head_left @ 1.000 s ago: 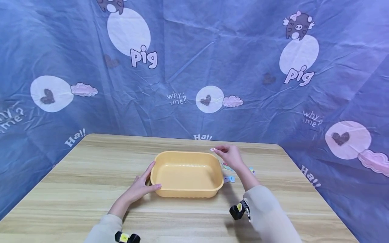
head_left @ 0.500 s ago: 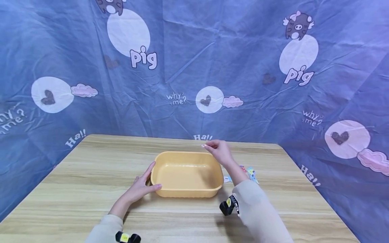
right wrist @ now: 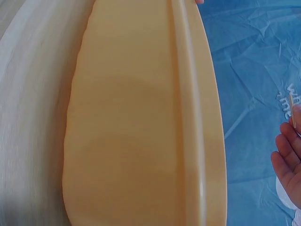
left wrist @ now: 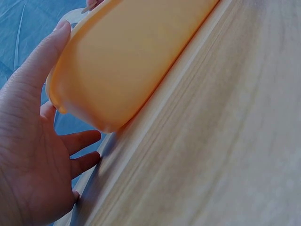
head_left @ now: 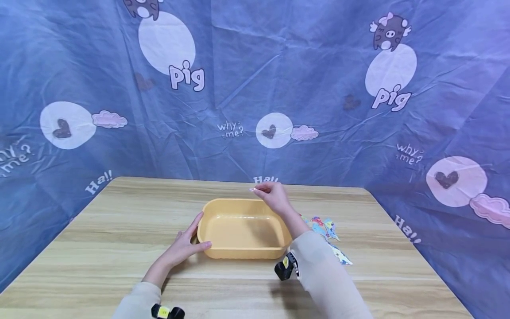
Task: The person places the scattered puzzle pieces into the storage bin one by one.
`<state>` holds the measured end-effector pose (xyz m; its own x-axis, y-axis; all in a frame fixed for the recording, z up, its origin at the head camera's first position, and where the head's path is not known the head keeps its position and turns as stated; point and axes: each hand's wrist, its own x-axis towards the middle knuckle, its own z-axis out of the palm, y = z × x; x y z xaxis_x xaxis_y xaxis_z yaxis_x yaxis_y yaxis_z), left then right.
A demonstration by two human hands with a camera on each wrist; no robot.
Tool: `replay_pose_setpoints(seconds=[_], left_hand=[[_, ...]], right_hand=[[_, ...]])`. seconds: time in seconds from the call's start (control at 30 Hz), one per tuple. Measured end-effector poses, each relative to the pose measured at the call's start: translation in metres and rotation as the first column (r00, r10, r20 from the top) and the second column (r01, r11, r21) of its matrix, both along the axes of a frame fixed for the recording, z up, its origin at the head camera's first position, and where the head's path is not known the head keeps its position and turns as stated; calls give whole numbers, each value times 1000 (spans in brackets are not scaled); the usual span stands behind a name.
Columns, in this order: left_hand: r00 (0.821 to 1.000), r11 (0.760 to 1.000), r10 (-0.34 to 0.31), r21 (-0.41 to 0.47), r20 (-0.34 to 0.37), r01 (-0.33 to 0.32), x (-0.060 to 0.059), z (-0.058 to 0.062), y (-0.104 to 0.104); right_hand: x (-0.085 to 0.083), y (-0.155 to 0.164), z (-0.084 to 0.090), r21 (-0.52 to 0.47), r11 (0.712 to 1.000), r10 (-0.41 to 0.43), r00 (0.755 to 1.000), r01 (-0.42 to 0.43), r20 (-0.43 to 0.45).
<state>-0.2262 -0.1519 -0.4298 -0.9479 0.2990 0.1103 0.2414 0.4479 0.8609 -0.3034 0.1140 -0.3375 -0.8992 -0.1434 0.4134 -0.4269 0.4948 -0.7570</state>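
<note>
A yellow plastic basin (head_left: 244, 253) stands on the table. My left hand (head_left: 180, 249) holds its left end, the thumb on the front rim and the index finger along the far side. In the left wrist view, the other fingers of that hand (left wrist: 35, 160) stand apart from the basin wall. My right hand (head_left: 274, 197) is raised above the basin's far right rim. Between thumb and fingers it pinches a small thin flat piece (head_left: 252, 189) with a pale printed face. The right wrist view shows the piece (right wrist: 292, 110) edge-on, light wood in colour.
Several colourful flat cut-out pieces (head_left: 318, 226) lie on the table right of the basin, partly behind the right forearm. A blue-and-white piece (head_left: 340, 254) lies nearest the front. The wooden table (head_left: 99, 248) ends at a blue patterned cloth (head_left: 255, 88).
My right hand has moved left across the basin's far right corner with the small piece, uncovering more of the cut-out pieces on the right. The left hand and basin have stayed put.
</note>
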Motion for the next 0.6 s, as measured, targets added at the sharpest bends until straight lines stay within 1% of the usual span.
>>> replay_pose_setpoints(seconds=[0.27, 0.47, 0.6], left_hand=[[1000, 1000, 6, -2, 16, -6, 0, 0, 0], [1000, 1000, 14, -10, 15, -14, 1, 0, 1], [1000, 1000, 14, -13, 14, -14, 1, 1, 1]], right_hand=[[-1, -20, -5, 1, 1000, 21, 1000, -21, -11], [-3, -34, -9, 1, 999, 40, 999, -40, -12], [-3, -43, -12, -17, 999, 47, 999, -46, 15]])
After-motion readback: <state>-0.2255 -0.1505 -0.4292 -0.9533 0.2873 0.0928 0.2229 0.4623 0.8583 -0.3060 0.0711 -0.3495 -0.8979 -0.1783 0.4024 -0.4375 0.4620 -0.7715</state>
